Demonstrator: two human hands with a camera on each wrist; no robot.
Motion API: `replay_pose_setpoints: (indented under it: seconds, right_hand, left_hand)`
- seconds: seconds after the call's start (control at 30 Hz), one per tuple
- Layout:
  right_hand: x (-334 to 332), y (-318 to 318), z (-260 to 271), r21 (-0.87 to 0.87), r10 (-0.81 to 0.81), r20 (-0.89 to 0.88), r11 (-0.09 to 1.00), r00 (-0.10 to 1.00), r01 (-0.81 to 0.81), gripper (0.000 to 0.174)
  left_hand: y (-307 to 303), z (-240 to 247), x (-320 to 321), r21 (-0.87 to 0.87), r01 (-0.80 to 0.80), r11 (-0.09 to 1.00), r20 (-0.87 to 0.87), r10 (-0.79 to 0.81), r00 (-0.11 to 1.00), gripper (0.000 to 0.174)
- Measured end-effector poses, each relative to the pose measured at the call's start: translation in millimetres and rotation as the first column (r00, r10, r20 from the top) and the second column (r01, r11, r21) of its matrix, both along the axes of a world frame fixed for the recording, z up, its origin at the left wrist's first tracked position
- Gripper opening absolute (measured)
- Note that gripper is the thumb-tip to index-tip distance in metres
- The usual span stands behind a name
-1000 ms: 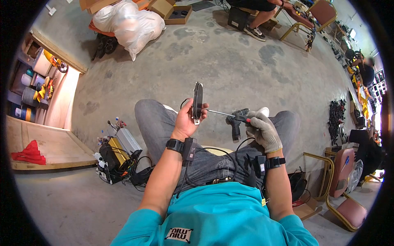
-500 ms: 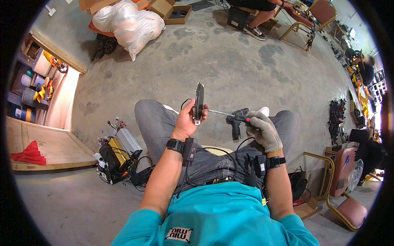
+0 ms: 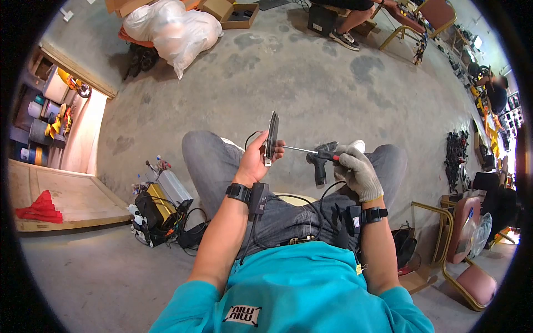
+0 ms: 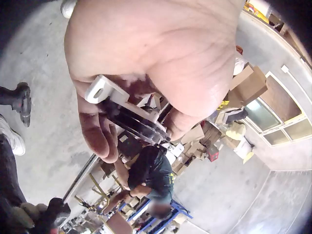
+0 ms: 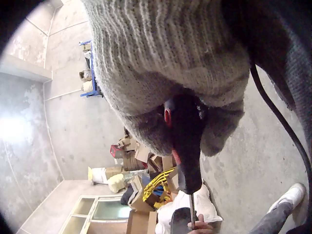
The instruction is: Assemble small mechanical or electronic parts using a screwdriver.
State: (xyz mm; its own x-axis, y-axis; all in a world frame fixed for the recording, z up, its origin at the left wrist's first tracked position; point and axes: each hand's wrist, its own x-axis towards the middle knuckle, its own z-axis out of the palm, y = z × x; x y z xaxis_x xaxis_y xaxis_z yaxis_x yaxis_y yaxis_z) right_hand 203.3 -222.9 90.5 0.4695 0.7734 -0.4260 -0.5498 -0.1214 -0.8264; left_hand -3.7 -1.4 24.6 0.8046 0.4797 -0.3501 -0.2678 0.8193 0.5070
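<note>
My bare left hand grips a slim, dark, oblong part upright between thumb and fingers, with a thin black wire curving out behind it. In the left wrist view a silvery metal bracket with a slotted tab runs along the part's edge. My right hand, in a grey knitted glove, holds a screwdriver by its black and red handle. The long metal shaft points left, its tip end right at the left fingers and the part's side. A black cordless drill lies between my legs, left of the gloved hand.
Cables run from the wrist cameras across my lap. Electronic gear with wires sits on the floor at left, a white bag and open carton farther off. A chair stands at right. Other people are at the back and right.
The dark part has turned slightly and leans a little to the right at its top. The right hand and screwdriver have hardly moved; the head view has shifted a little.
</note>
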Motion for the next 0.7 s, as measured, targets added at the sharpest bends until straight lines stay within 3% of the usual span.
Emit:
replay_pose_setpoints:
  seconds: [0.13,0.43,0.7]
  right_hand:
    - [5,-3,-4,0.001,0.023,-0.018,1.000,1.000,-0.023,0.031]
    - [12,-4,-9,-0.023,-0.028,-0.078,0.999,0.997,0.027,0.029]
    - [8,-2,-8,-0.026,-0.129,-0.078,0.992,0.989,0.127,0.029]
  left_hand:
    - [-1,3,2,0.019,-0.015,1.000,-0.115,0.017,0.993,0.033]
    - [5,-8,7,0.051,-0.039,0.998,-0.191,0.048,0.980,0.026]
    - [26,-55,28,0.005,-0.028,1.000,-0.363,0.028,0.932,0.031]
